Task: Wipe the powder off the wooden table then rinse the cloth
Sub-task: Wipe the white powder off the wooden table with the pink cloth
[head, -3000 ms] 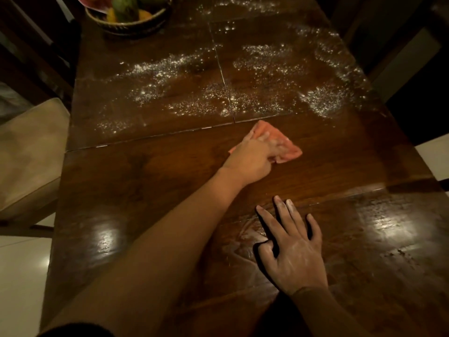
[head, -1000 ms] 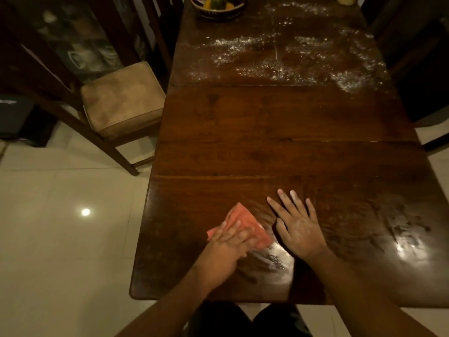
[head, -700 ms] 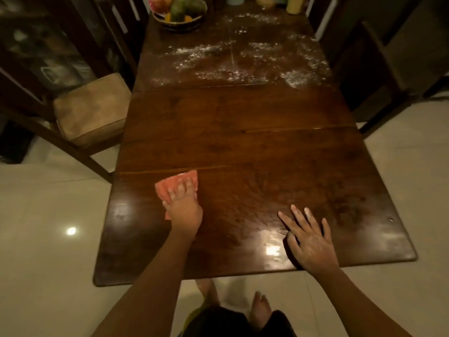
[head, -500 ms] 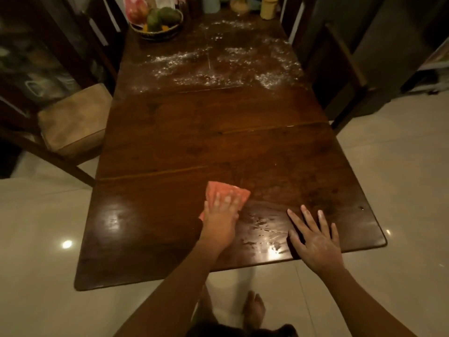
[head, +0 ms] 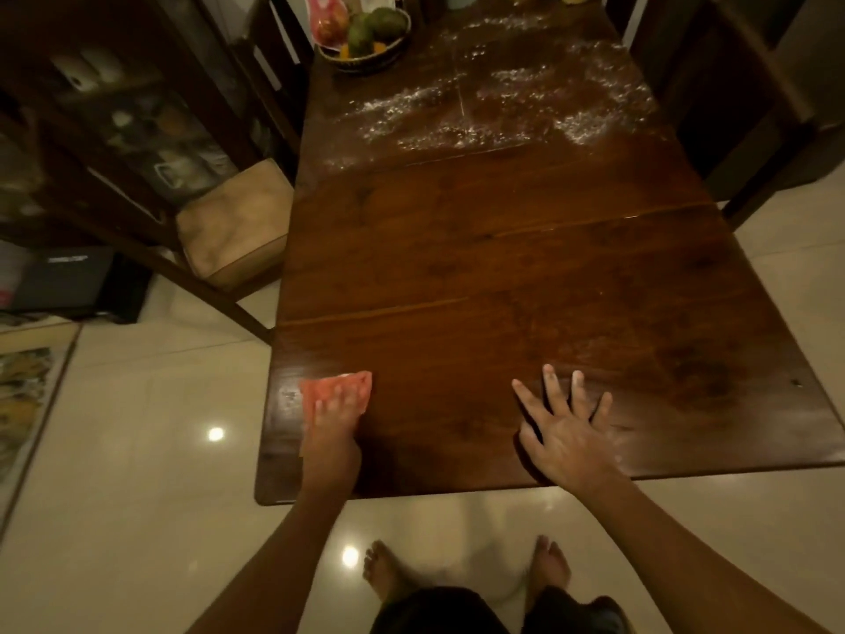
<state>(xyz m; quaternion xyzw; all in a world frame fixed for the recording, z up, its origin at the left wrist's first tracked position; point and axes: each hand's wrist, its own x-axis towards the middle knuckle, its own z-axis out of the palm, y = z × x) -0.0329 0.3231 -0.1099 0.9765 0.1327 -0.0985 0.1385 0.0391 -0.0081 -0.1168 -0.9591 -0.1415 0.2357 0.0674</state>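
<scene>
Your left hand (head: 331, 432) pressing orange cloth (head: 336, 388) flat, fingers straight, at lower-left corner of wooden table (head: 503, 249), just beside left edge. Your right hand (head: 567, 432) resting splayed, empty, near bottom edge. Powder (head: 480, 116) lying upper centre.

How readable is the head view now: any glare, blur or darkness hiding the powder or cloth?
Head view: dim warm light, yet the powder shows white at the far end of the wooden table. Head view: the left hand and orange cloth are motion-blurred. Head view: bright glare spots the floor tiles; wide-angle distortion bows the table edges.
</scene>
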